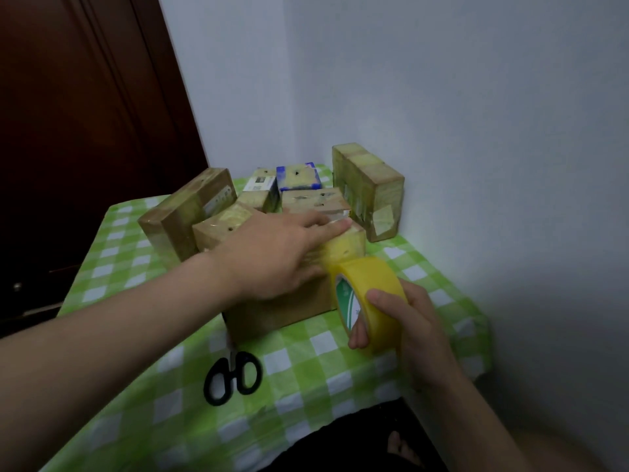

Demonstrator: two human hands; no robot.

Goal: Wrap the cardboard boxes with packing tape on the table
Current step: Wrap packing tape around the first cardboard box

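— Where was the box being wrapped?

— The cardboard box point(286, 311) sat on the tabletop point(340, 369), roughly in the middle and nearer than the other boxes. The green-and-white checked cloth point(143, 420) lay under it.

— And the hands?

— The left hand point(272, 253) lay flat on top of the box, palm down. Its fingers point(326, 226) were straight and close together, pointing far and right and pressing on the top. The right hand point(408, 321) gripped the roll of yellow packing tape point(371, 284) at the near right corner of the box, fingers curled round the roll with their tips tucked at the core.

— Was the tape on the box?

— A yellow strip point(340, 248) ran from the roll up onto the right end of the box, touching it just beside the left fingertips.

— What else was there?

— Black-handled scissors point(233, 376) lay near and left of the box, handles toward the person. The blades were blurred, so I could not tell whether they touched the box. Farther back stood a long brown box point(183, 216) on the left, a small box with a hole point(221, 226) just beside it, a white-labelled box point(260, 185), a blue-edged box point(297, 177) and a flat box point(315, 199) between them. A tall box point(369, 189) stood upright at the far right, close to the pale wall point(476, 114). A dark brown door point(85, 131) filled the far left
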